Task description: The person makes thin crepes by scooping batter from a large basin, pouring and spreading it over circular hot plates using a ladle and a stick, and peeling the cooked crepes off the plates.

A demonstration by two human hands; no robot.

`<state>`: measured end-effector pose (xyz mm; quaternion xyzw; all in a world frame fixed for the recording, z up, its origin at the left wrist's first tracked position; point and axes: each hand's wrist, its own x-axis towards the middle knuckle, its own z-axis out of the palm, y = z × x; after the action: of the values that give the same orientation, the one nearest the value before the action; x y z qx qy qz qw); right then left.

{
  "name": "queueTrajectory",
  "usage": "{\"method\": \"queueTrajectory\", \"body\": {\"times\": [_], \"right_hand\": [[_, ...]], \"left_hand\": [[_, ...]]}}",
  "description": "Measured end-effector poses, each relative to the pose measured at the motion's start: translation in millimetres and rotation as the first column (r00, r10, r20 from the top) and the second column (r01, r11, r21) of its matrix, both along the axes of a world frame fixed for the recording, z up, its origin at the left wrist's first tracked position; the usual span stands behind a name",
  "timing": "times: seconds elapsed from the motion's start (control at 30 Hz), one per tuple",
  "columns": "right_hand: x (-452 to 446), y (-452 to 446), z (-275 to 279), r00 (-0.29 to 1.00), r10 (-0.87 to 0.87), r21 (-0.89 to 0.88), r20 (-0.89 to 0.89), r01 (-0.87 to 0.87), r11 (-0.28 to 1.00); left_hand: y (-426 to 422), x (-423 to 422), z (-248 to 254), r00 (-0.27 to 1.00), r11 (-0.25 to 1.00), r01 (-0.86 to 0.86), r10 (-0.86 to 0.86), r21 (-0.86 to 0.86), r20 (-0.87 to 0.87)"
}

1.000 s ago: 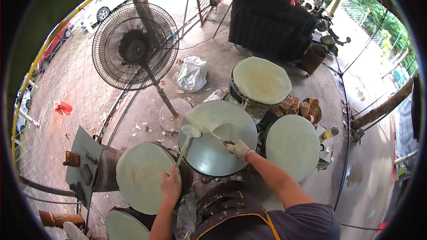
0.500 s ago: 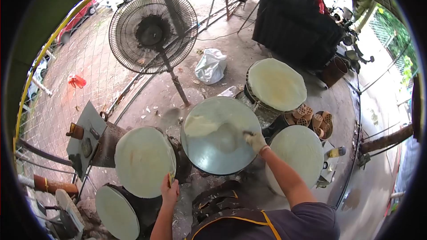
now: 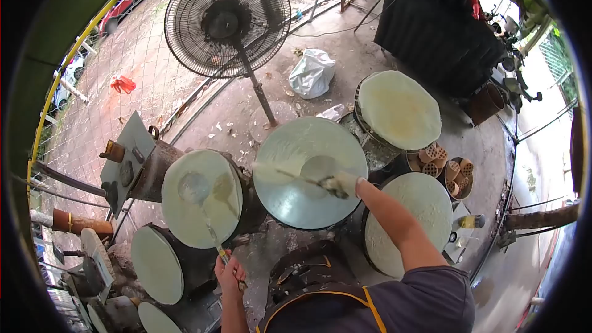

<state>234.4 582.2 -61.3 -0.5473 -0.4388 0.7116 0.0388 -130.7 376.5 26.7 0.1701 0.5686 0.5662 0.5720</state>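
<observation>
A round griddle [image 3: 296, 200] lies in the centre, with pale batter over its far part and bare shiny metal near its front edge. My right hand [image 3: 345, 185], gloved and blurred, is closed on a thin spreader [image 3: 296, 176] over this griddle. Bare and lower left, my left hand [image 3: 230, 271] is wrapped round the handle of a long ladle [image 3: 213, 234]. The ladle's round head rests over the pale sheet on the left griddle [image 3: 191, 216]. On the right griddle [image 3: 410, 209] lies another pale sheet, partly under my right forearm.
Behind stands a griddle with a yellowish sheet [image 3: 399, 111]. Perforated briquettes [image 3: 459, 179] sit in containers at its right. A standing fan [image 3: 225, 24], a white bag [image 3: 312, 74] and a black-covered stack [image 3: 438, 31] are farther back. More griddles [image 3: 157, 265] stand lower left.
The view has shifted left and down. My left hand has moved the ladle from the central griddle to the left one. The right hand has swept the spreader about, and batter covers more of the centre.
</observation>
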Motion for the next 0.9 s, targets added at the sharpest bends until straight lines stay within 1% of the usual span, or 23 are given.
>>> {"method": "queueTrajectory", "body": {"times": [0.03, 0.1, 0.2, 0.27, 0.33, 0.4, 0.43, 0.47, 0.57, 0.6, 0.63, 0.67, 0.7, 0.73, 0.77, 0.8, 0.83, 0.87, 0.9], "right_hand": [[9, -19, -2, 0.999, 0.011, -0.013, -0.049, -0.012, 1.0], [44, -57, -12, 0.99, 0.036, -0.028, -0.138, -0.04, 0.999], [75, -41, -32, 0.991, -0.059, -0.003, -0.124, 0.059, 0.998], [59, -11, -23, 0.932, -0.287, 0.12, -0.22, 0.318, 0.94], [33, 21, -15, 0.899, -0.382, 0.036, -0.214, 0.398, 0.917], [11, 23, -4, 0.987, -0.134, -0.067, -0.085, 0.129, 0.989], [7, 18, -2, 0.999, 0.001, -0.137, -0.033, -0.006, 0.991], [19, 14, -40, 0.988, 0.085, -0.231, -0.126, -0.113, 0.966], [61, -17, -31, 0.988, 0.152, -0.055, -0.031, -0.154, 0.987], [60, -20, 0, 0.99, 0.082, 0.035, 0.114, -0.086, 0.996], [59, -17, -7, 0.989, -0.14, 0.063, 0.046, 0.137, 0.989], [60, -11, -22, 0.936, -0.352, 0.078, -0.025, 0.353, 0.932], [60, -6, -34, 0.834, -0.544, 0.079, -0.096, 0.551, 0.831], [55, -3, -34, 0.881, -0.449, 0.043, -0.148, 0.459, 0.887], [50, -4, -34, 0.941, -0.313, -0.005, -0.125, 0.315, 0.949], [43, -10, -26, 0.979, -0.172, -0.06, -0.108, 0.166, 0.984], [42, -19, -21, 0.995, -0.03, -0.119, -0.097, 0.018, 0.993], [47, -23, -42, 0.994, 0.095, -0.058, 0.049, -0.092, 0.994], [51, -32, -32, 1.0, 0.014, -0.025, 0.026, -0.013, 1.0]], "left_hand": [[-7, -2, 0, 1.0, 0.999, -0.029, 0.029, 0.014, 0.006], [-21, -6, -3, 0.997, 0.997, -0.071, 0.071, -0.014, -0.001], [-32, -8, -7, 0.996, 0.995, -0.092, 0.092, -0.042, -0.011], [-37, -6, -9, 0.995, 0.994, -0.104, 0.103, -0.044, -0.005], [-39, -1, -11, 0.994, 0.993, -0.107, 0.107, -0.045, 0.015], [-40, 3, -13, 0.993, 0.994, -0.104, 0.105, -0.02, 0.049], [-44, 3, -12, 0.993, 0.995, -0.102, 0.103, -0.015, 0.064], [-47, 5, -10, 0.993, 0.994, -0.103, 0.104, -0.028, 0.05], [-53, 13, -8, 0.992, 0.992, -0.121, 0.122, -0.043, 0.039], [-59, 14, -9, 0.991, 0.991, -0.126, 0.128, -0.053, 0.044], [-64, 16, -8, 0.99, 0.99, -0.128, 0.131, -0.061, 0.05], [-67, 19, -10, 0.988, 0.988, -0.137, 0.142, -0.071, 0.067], [-71, 22, -13, 0.984, 0.986, -0.147, 0.154, -0.08, 0.084], [-73, 24, -14, 0.981, 0.983, -0.157, 0.166, -0.09, 0.098], [-75, 26, -13, 0.981, 0.984, -0.156, 0.164, -0.088, 0.103], [-78, 28, -10, 0.981, 0.984, -0.151, 0.161, -0.091, 0.108], [-81, 30, -9, 0.981, 0.985, -0.143, 0.154, -0.097, 0.115], [-83, 31, -8, 0.982, 0.986, -0.134, 0.145, -0.095, 0.121], [-85, 30, -8, 0.982, 0.987, -0.129, 0.14, -0.091, 0.127]]}}
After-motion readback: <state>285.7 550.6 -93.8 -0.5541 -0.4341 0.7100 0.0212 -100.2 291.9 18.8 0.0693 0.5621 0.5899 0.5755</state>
